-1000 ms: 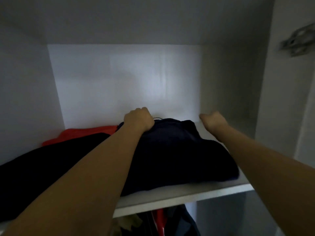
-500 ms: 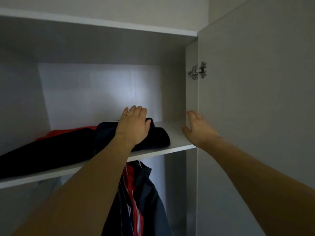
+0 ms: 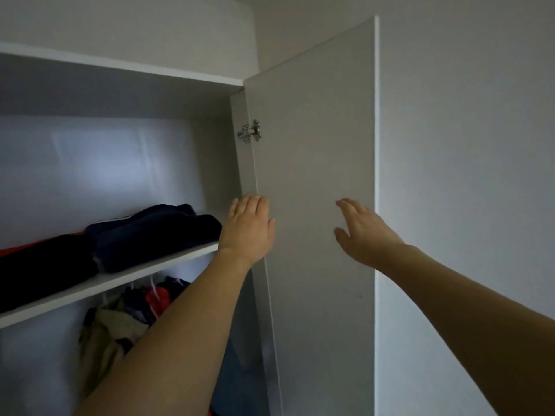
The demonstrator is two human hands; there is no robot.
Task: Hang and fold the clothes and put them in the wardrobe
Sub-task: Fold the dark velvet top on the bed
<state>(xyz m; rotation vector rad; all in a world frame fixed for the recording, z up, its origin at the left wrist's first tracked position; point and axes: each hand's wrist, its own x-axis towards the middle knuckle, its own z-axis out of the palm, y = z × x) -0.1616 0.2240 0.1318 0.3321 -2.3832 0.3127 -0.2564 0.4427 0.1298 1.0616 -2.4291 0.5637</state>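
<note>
A folded dark navy garment [image 3: 156, 235] lies on the wardrobe shelf [image 3: 144, 270], beside a black garment [image 3: 42, 271] with a red one showing behind it. My left hand [image 3: 247, 228] is raised with straight fingers in front of the hinge edge of the wardrobe door [image 3: 315, 160], off the clothes. My right hand [image 3: 363, 232] is spread with straight fingers in front of the door's inner face; contact cannot be told. Neither hand holds anything.
Below the shelf hang several garments [image 3: 129, 319] in beige, navy and red. A metal hinge [image 3: 250, 134] joins the door to the wardrobe's side panel. A plain wall [image 3: 465, 175] stands right of the door.
Both hands left the navy garment on the shelf and moved right towards the door. The view pulled back and turned right, showing the whole open door.
</note>
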